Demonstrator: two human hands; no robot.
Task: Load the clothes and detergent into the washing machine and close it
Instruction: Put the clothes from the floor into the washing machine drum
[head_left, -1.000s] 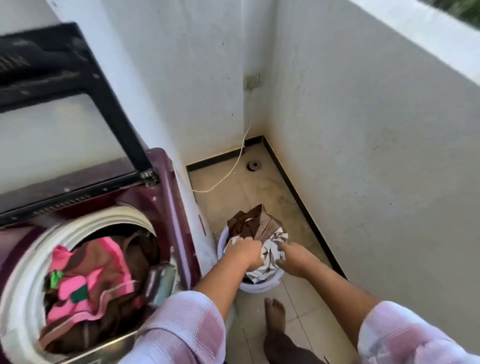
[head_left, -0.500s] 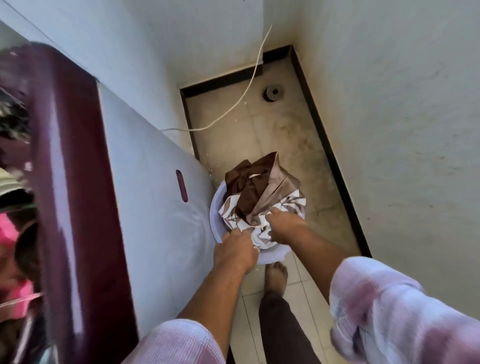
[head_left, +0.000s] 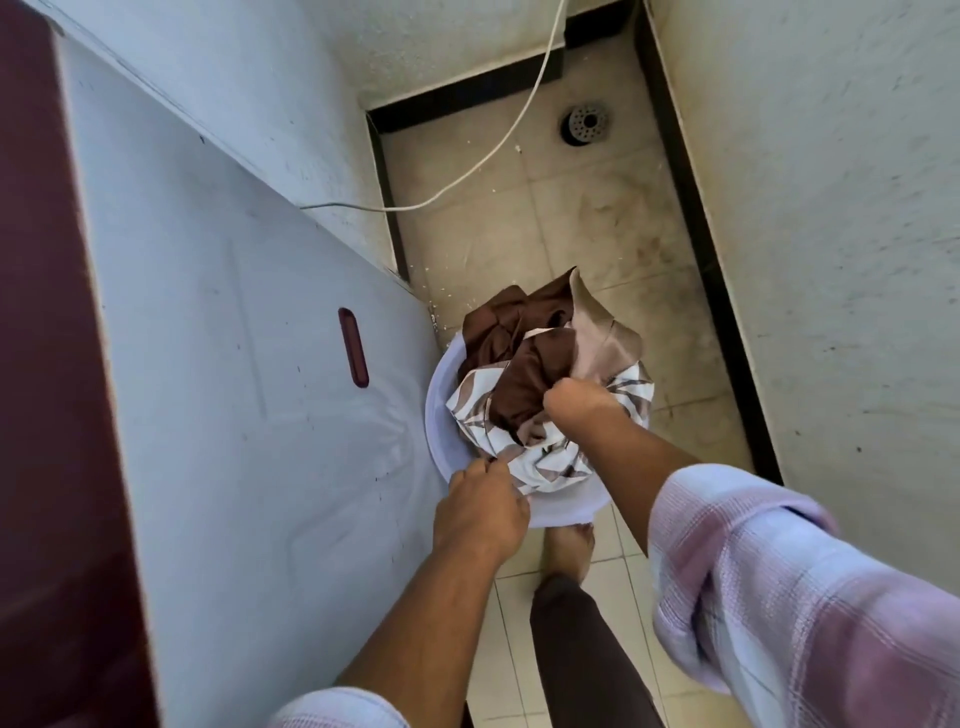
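A pale bucket stands on the tiled floor beside the washing machine, whose white side panel and maroon top edge fill the left of the view. The bucket holds a brown satin cloth on top of a white cloth with a brown pattern. My left hand pinches the patterned cloth at the bucket's near rim. My right hand is curled into the cloths in the middle of the bucket, gripping them. The drum opening and any detergent are out of view.
A white cable runs down the wall and across the floor behind the bucket. A round floor drain sits in the far corner. A white wall closes the right side. My bare foot stands just below the bucket.
My head has tipped further down, so the drum with the pink clothes has left the view. My right hand has moved deeper into the middle of the clothes; my left stays at the near rim.
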